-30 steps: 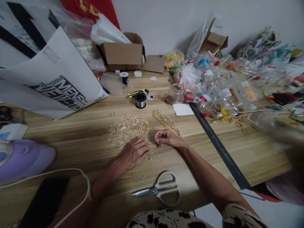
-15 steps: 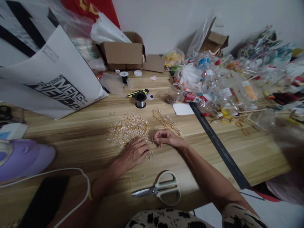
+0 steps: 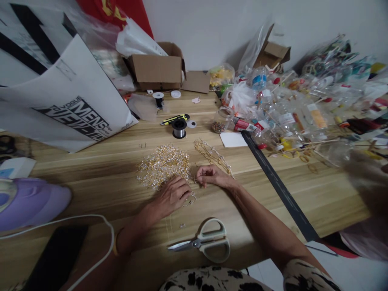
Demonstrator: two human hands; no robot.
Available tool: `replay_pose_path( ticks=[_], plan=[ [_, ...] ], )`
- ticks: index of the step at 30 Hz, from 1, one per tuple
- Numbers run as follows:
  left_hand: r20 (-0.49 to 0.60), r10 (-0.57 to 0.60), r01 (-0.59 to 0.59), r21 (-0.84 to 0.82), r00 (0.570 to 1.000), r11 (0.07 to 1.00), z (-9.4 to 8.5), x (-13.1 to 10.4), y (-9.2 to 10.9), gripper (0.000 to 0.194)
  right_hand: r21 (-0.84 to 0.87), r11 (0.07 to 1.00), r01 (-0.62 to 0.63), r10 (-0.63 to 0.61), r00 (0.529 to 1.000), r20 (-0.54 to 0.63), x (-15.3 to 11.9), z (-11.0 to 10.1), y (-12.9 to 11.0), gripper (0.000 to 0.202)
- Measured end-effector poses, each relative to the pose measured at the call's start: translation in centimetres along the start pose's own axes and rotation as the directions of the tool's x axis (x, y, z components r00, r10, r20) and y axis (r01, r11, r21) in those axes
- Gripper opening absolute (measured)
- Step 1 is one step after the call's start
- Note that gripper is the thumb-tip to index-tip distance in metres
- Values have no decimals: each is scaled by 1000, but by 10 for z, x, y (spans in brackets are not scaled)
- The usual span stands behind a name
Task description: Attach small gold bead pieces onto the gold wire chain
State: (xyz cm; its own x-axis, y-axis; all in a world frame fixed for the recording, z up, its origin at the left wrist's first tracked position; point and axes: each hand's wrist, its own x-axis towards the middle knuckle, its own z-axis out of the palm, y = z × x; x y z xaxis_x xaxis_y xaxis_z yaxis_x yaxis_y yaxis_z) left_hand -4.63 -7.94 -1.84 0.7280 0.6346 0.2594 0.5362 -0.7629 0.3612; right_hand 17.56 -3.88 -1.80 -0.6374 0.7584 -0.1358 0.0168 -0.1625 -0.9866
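Observation:
Close together over the wooden table, both my hands are closed in pinches. My left hand (image 3: 175,193) rests at the lower edge of a heap of gold and silver jewellery pieces (image 3: 163,163). From its fingertips a thin chain with a small ring (image 3: 190,199) trails onto the wood. My right hand (image 3: 212,175) has thumb and forefinger together, with a tiny metal bit near the tips, too small to name. Just behind it lie gold and silver chains (image 3: 214,154). Scissors with cream handles (image 3: 214,242) lie nearer me, beside a few tiny loose pieces (image 3: 182,225).
A wire spool (image 3: 179,128) and a yellow box cutter (image 3: 172,119) lie behind the heap. A dark strip (image 3: 279,186) crosses the table at right, with plastic bottles (image 3: 287,119) beyond. At left are a paper bag (image 3: 69,97), a purple object (image 3: 33,204) and a white cable (image 3: 104,218).
My hands have hardly moved. At the far right, another person's blurred arm has shifted slightly.

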Motion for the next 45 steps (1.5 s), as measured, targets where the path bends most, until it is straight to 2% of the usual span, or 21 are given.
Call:
replay_pose_path(
  ticks=[24,28,31,33,40,45],
  plan=[
    [-33,16,-17,-25,999,1000,2,-2,-2,18,-29,1000,1,-1,1000,8,0,-1,1,26],
    [-135,-37,24,-99,990,995,-2,-1,-6,17,-20,1000,9,-9,1000,3,0,0,0,25],
    [-241,-136,97,-166,961,981,-6,1,-9,12,2,1000,15,-15,1000,-24,0,2,0,26],
    [-269,-187,140,-186,945,973,-8,2,-11,10,21,1000,23,-22,998,-58,0,3,0,26],
    [-255,-215,168,-194,943,966,-8,8,-13,11,29,999,42,-38,991,-127,1,5,0,27],
    [-169,-177,160,-109,970,981,-9,14,-10,14,37,998,50,-42,981,-189,1,6,-4,28]
  ],
)
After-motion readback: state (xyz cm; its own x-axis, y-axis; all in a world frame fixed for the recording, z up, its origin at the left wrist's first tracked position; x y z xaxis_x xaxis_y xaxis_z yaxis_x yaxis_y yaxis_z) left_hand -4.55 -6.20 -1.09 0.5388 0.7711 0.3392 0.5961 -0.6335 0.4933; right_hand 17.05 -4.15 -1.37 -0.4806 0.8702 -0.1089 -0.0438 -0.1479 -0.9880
